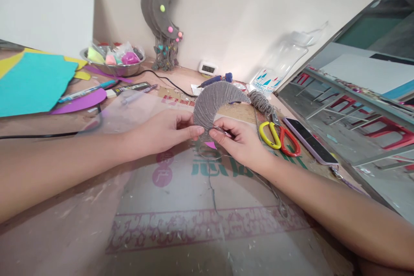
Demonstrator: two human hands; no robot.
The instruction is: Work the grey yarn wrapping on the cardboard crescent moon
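Note:
A crescent wrapped in grey yarn (208, 102) stands upright between my hands, its upper tip curving to the right. Near its lower end a small bare pink bit (211, 145) shows below the wrapping. My left hand (168, 131) is closed on the crescent's left edge, thumb in front. My right hand (241, 140) pinches the grey yarn at the crescent's lower right edge, thumb against forefinger. From there a loose strand trails under my right forearm to a loop (283, 211) on the plastic-covered surface.
Right of the crescent lie a yarn bundle (261, 102), scissors (280, 138) and a phone (310, 140). Behind stand a glue gun (215, 81), small clock (208, 68), clear jug (281, 62) and decorated moon hanging (161, 13). Coloured sheets (35, 82), pens and a metal bowl (118, 69) lie left.

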